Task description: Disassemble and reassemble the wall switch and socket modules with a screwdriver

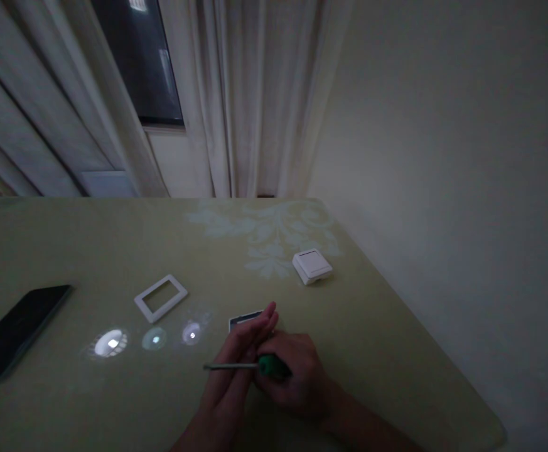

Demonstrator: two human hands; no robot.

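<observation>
My right hand (297, 370) is closed around the green handle of a screwdriver (274, 366). Its metal shaft points left and crosses in front of my left hand (240, 358). The left hand's fingers are stretched out close together, touching or nearly touching the right hand. Just behind the left fingers, a small rectangular piece (244, 318) with a pale rim and dark inside shows in part. My fingers cover the rest of it, and whether they touch it I cannot tell.
On the pale green table (396, 389) lie a white rectangular frame (144, 309), a white wall switch (312, 265) and a dark phone-like slab (17, 329) at the left. A wall (457, 188) borders the table's right side; curtains (274, 100) hang behind it.
</observation>
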